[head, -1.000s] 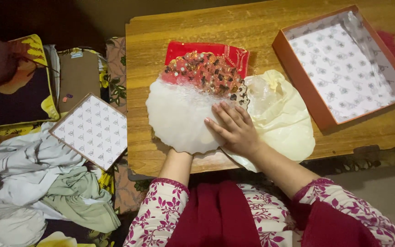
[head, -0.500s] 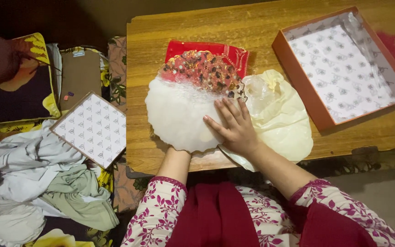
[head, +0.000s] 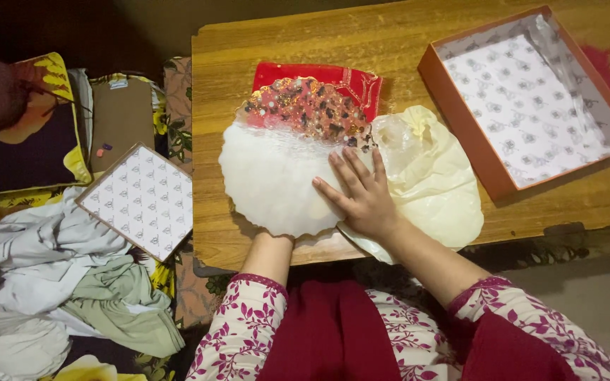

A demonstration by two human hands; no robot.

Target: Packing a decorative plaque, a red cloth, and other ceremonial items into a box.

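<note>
A round white disc (head: 273, 176) with a wavy edge lies on the wooden table (head: 390, 42). Its far part is clear, speckled with gold and dark flecks, and lets a red cloth (head: 340, 76) below show through. My right hand (head: 358, 192) lies flat on the disc's right side, fingers spread. My left hand is hidden beneath the disc; only the forearm (head: 270, 254) shows at its near edge. A cream plastic bag (head: 435, 187) lies to the right, partly under the disc.
An open orange box (head: 524, 99) with patterned lining sits at the table's right. Left of the table, its patterned lid (head: 139, 201) rests on piled clothes (head: 51, 282) and cushions (head: 30, 134).
The disc has shifted slightly left and away. My right hand has slid with it, staying flat on top.
</note>
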